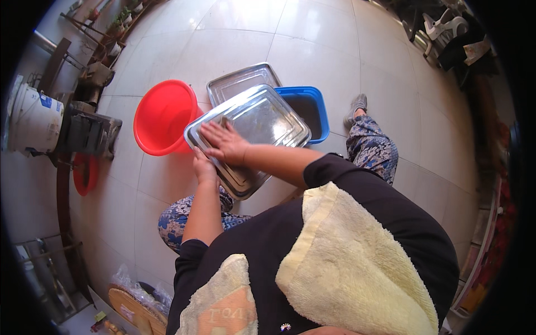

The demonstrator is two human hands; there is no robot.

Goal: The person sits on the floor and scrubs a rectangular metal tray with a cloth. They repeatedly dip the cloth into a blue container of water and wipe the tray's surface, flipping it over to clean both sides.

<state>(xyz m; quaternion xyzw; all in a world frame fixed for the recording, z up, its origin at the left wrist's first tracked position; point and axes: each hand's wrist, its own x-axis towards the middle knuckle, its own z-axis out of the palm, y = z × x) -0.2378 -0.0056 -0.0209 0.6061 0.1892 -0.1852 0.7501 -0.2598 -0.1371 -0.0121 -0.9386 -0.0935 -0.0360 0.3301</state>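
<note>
A shiny rectangular stainless-steel lid [262, 120] with stepped ridges is held tilted in front of me. My left hand [205, 168] grips its near-left edge, fingers partly hidden. Flat against the lid's left part lies my right hand [226, 145], slightly blurred, its fingers stretched out. A small brownish patch shows by its fingertips; whether it is a reflection or a thing beneath them I cannot make out. Beyond the lid, a second metal lid or tray [234, 84] lies on the floor. The blue basin [322, 114], holding dark liquid, is partly covered from view by the lid.
A red bucket [162, 120] stands left of the lid. At the far left are a white pail [36, 120], a dark stand [92, 131] and another red container [85, 173]. A round wooden board [134, 307] sits lower left. My shoe [357, 106] is right of the basin.
</note>
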